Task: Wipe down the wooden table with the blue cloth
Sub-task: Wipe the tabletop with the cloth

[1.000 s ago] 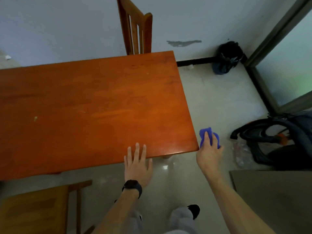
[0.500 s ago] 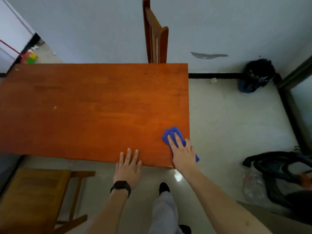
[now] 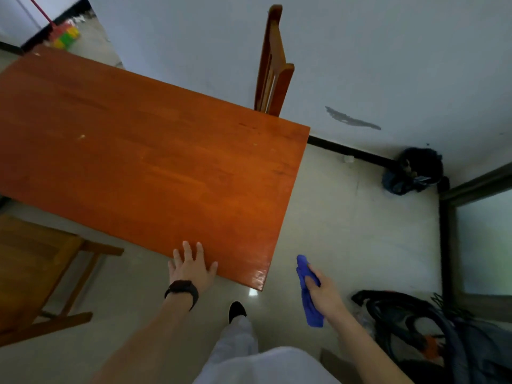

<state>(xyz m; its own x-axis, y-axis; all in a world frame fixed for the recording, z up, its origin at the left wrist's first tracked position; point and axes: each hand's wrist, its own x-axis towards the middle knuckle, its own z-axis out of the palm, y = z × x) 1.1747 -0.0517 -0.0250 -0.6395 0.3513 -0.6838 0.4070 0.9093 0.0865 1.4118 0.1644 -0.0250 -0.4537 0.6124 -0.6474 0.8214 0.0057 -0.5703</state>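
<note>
Head view: the left hand (image 3: 191, 268) lies flat, fingers straight, on the table's (image 3: 155, 167) near edge. The right hand (image 3: 325, 295) clutches the blue cloth (image 3: 311, 311) off the near right corner, above the floor. A pale speck (image 3: 81, 137) suggests wiping remains.

Light: was dim, perhaps from the right.
Glare: lay on the wooden table (image 3: 155, 167) near corner.
Edges: bent and softly blurred.

wooden chair (image 3: 273, 65) stands by the wall (image 3: 388, 51), second chair (image 3: 33, 261) at left, dark bag (image 3: 415, 173) in the corner.
</note>
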